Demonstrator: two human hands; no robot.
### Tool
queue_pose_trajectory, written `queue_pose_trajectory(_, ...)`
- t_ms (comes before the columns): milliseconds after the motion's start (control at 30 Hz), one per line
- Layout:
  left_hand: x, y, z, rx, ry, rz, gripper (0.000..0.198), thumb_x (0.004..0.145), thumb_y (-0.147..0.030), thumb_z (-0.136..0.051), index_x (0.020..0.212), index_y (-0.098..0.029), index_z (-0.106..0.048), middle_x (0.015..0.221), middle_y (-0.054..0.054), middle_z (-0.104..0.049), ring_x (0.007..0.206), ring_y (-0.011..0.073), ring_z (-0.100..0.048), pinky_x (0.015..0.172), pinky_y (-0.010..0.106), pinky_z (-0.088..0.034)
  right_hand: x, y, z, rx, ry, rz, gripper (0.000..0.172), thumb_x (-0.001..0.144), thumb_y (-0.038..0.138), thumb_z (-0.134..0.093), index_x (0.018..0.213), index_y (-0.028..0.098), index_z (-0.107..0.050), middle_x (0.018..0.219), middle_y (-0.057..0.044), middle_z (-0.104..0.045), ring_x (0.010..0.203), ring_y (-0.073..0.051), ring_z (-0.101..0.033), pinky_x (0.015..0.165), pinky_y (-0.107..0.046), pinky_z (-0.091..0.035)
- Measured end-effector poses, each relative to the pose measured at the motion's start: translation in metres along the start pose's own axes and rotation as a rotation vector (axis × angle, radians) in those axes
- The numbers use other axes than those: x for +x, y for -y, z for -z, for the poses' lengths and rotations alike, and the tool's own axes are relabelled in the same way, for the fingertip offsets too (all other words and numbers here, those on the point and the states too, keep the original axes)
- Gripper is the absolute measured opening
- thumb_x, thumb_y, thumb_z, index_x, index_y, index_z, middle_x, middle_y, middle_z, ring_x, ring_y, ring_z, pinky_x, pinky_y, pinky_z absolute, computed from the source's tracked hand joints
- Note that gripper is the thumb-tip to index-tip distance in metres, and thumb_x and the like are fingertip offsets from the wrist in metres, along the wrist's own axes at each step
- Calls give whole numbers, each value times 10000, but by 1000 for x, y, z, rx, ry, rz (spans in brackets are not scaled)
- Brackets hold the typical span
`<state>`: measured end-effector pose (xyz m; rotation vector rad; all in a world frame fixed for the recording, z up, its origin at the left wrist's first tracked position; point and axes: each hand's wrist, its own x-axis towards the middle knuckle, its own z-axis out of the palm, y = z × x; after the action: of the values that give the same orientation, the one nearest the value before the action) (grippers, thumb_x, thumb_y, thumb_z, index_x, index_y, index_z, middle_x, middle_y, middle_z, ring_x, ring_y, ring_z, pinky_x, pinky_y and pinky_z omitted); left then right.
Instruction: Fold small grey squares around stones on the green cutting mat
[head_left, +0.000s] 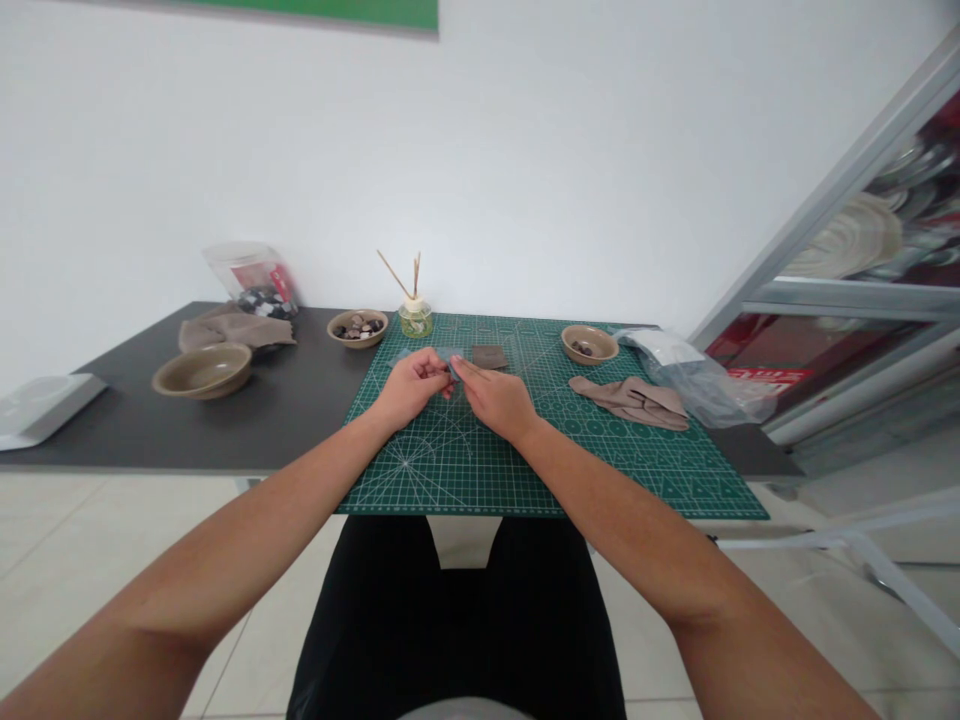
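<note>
Left hand (409, 387) and right hand (496, 399) pinch a small bluish pouch (452, 364) over the mat (637, 465); the light grip could slip.

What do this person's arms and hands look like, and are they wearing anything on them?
Both arms are bare along their whole visible length; no sleeves show. The left hand and right hand are bare too, with no gloves, and I can make out no watch, bracelet or ring. The lap is covered by black trousers.

Craft workroom: cutting mat (600, 450), bowls of stones (358, 327).
</note>
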<state>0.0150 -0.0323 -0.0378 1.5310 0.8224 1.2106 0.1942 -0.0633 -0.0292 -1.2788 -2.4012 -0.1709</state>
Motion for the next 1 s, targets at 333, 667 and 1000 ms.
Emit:
queue_pose_trajectory(333,1,3,3,11,-9,17,254,690,-239,-752,744,-189,-509,565,-47,-639,517,126,-643,543,238,-513,1,0,-2,-33,9,0,482,1014,203,-367,1488,183,-452,1453,-80,-558,1167,-174,-662,940,-284,-540)
queue_pose_trajectory(667,1,3,1,-59,2,33,300,689,-222,-740,747,-194,-448,635,-44,-677,550,121,-666,564,241,-549,2,-2,-2,-36,8,-10,473,1009,200,-373,1470,177,-479,1447,-78,-565,1184,-174,-652,952,-285,-530)
queue_pose_trajectory(1000,-1,0,0,-39,3,53,315,696,-247,-738,764,-198,-435,628,-48,-665,556,130,-678,569,251,-560,2,-3,-4,-50,-15,11,468,1017,211,-369,1471,184,-477,1442,-85,-570,1188,-167,-649,946,-276,-528)
